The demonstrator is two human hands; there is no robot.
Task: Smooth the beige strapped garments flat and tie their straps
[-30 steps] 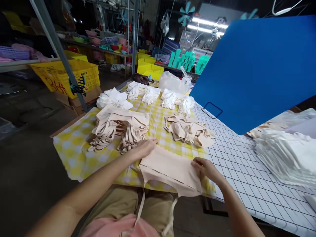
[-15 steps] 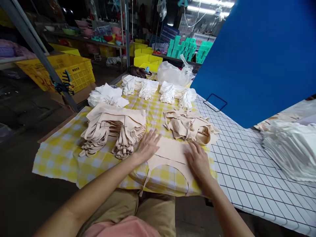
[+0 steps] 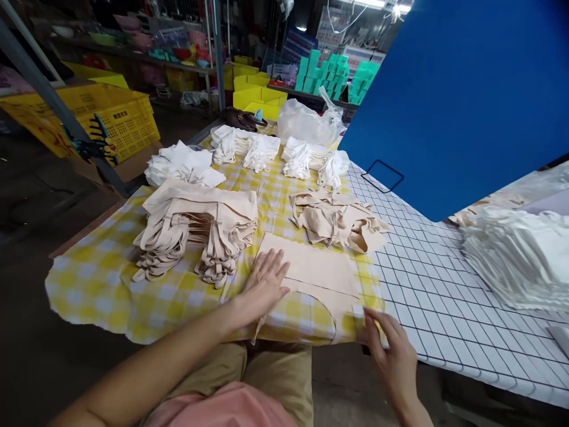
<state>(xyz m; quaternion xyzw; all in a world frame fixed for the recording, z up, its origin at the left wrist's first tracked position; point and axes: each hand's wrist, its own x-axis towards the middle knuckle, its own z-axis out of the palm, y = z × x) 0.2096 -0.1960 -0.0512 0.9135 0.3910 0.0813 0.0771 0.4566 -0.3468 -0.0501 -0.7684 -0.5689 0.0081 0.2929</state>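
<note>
My left hand point(image 3: 265, 281) lies flat with fingers spread on a beige, cut garment piece point(image 3: 317, 261), pressing its left side. The piece is spread on a yellow checked cloth point(image 3: 106, 267), with a curved cutout and narrow straps toward me. My right hand point(image 3: 393, 350) is beyond its lower right corner at the table's front edge, thumb and forefinger close together. A small white patch shows at those fingertips; what they hold is unclear. Left of my left hand stands a stack of beige strappy garment pieces point(image 3: 200, 219). Above the spread piece lies a crumpled beige heap point(image 3: 340, 222).
White garment stacks point(image 3: 246, 145) and a crumpled white pile point(image 3: 182, 166) lie farther back, before a plastic bag point(image 3: 306, 121). A large blue board point(image 3: 444, 107) hangs over the right side. A white stack point(image 3: 520, 258) rests on the grid-patterned cloth point(image 3: 422, 290).
My right hand has left the garment piece's right side and moved down and right to the table's front edge. My left hand stays on the piece, slightly lower. The view has shifted a little.
</note>
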